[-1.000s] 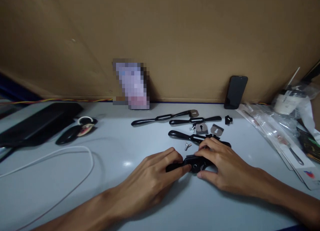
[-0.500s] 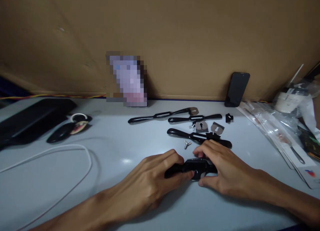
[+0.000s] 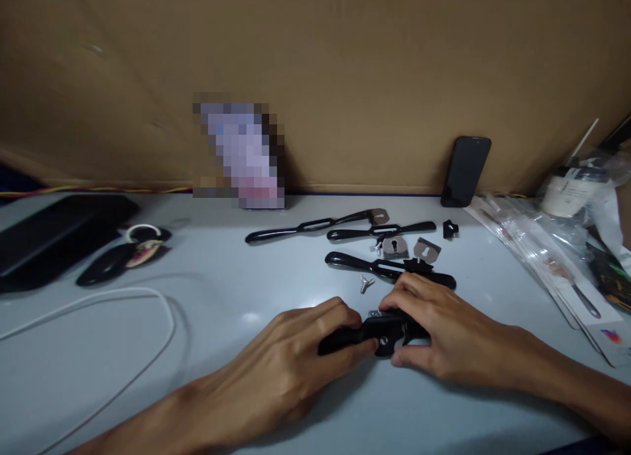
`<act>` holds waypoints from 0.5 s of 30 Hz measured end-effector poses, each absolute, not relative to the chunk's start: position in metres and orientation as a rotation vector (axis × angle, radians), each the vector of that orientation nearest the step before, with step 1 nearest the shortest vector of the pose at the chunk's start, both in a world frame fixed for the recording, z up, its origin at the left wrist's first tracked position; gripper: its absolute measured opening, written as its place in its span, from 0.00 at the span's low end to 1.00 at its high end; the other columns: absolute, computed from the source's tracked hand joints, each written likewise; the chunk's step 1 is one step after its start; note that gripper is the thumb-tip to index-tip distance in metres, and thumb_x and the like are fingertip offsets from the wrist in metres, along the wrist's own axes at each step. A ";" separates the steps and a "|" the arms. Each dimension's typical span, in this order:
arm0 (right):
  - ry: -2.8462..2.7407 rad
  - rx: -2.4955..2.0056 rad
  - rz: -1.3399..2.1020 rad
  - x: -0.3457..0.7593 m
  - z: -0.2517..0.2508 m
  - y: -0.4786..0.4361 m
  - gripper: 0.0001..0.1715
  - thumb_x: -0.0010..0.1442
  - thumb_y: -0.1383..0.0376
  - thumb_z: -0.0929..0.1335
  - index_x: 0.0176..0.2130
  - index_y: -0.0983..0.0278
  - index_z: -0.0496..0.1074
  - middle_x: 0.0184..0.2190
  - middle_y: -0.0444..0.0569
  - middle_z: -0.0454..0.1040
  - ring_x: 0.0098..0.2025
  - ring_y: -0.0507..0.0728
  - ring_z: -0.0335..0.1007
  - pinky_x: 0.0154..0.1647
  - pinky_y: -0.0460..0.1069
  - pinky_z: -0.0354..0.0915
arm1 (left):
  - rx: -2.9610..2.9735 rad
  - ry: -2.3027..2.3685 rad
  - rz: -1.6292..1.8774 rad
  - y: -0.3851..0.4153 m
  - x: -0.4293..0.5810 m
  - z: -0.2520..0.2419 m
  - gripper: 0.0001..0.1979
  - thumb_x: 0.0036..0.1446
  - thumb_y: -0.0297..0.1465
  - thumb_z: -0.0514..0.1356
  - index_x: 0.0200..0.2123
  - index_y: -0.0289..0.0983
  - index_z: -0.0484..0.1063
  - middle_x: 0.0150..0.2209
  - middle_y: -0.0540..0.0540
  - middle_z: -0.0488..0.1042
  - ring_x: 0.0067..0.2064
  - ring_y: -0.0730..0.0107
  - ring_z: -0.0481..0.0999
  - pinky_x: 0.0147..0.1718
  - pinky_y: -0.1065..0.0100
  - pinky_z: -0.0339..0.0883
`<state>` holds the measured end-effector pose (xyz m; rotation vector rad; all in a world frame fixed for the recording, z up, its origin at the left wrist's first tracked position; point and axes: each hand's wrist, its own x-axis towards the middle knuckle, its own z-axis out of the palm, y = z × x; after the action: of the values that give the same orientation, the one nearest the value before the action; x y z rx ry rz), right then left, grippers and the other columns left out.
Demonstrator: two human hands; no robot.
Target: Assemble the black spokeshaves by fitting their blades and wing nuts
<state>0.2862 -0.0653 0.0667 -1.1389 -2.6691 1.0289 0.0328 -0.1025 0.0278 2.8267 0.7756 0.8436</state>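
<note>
Both my hands rest on a black spokeshave (image 3: 382,331) lying on the white table (image 3: 221,350). My left hand (image 3: 300,353) is wrapped round its left handle, thumb near the middle. My right hand (image 3: 438,330) covers its right handle, fingers curled over the top of the body. Just beyond lie three more black spokeshaves (image 3: 384,269), (image 3: 379,231), (image 3: 305,228), two metal blades (image 3: 396,246), (image 3: 426,249), a small wing screw (image 3: 365,283) and a black knob (image 3: 449,229).
A cardboard wall (image 3: 345,67) backs the table. A black phone (image 3: 466,171) leans on it. Plastic packets (image 3: 542,258) lie at the right. At the left are a black case (image 3: 54,235), a key fob (image 3: 128,254) and a white cable (image 3: 98,310).
The view has drifted slightly, so objects sit a little more to the left. My hands keep their grip on the spokeshave with only small finger shifts.
</note>
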 end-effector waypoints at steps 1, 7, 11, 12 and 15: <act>-2.677 -1.122 1.049 0.287 0.068 -0.064 0.20 0.62 0.66 0.76 0.52 0.62 0.72 0.51 0.51 0.69 0.53 0.61 0.69 0.55 0.56 0.67 | 2.830 0.770 0.836 -0.103 0.033 0.028 0.21 0.63 0.16 0.52 0.53 0.37 0.76 0.40 0.44 0.73 0.35 0.65 0.72 0.26 0.68 0.66; -2.667 -1.030 1.052 0.290 0.068 -0.061 0.23 0.60 0.69 0.77 0.54 0.62 0.74 0.51 0.51 0.71 0.53 0.61 0.69 0.57 0.55 0.67 | 2.867 0.760 0.762 -0.102 0.032 0.033 0.21 0.65 0.17 0.52 0.55 0.37 0.76 0.40 0.43 0.73 0.35 0.65 0.72 0.26 0.68 0.68; -2.683 -1.031 1.057 0.289 0.069 -0.061 0.22 0.60 0.69 0.76 0.53 0.60 0.74 0.52 0.50 0.71 0.53 0.61 0.70 0.57 0.56 0.67 | 2.879 0.767 0.775 -0.102 0.033 0.032 0.20 0.66 0.18 0.53 0.55 0.37 0.75 0.39 0.44 0.73 0.35 0.65 0.72 0.26 0.68 0.68; -2.690 -1.053 1.053 0.288 0.069 -0.061 0.23 0.60 0.69 0.77 0.54 0.60 0.73 0.51 0.51 0.71 0.53 0.61 0.70 0.56 0.56 0.67 | 2.880 0.766 0.787 -0.102 0.033 0.030 0.19 0.66 0.18 0.53 0.54 0.37 0.75 0.39 0.44 0.73 0.35 0.66 0.72 0.26 0.69 0.68; -2.708 -1.075 1.046 0.287 0.069 -0.061 0.25 0.59 0.67 0.78 0.54 0.60 0.73 0.51 0.51 0.71 0.52 0.61 0.70 0.54 0.56 0.68 | 2.857 0.771 0.836 -0.102 0.033 0.027 0.18 0.66 0.19 0.54 0.53 0.38 0.76 0.39 0.44 0.73 0.34 0.66 0.71 0.26 0.69 0.67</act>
<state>0.2874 -0.0609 0.0692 -1.0754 -2.7075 1.0465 0.0326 -0.1025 0.0274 2.8574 0.7712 0.8363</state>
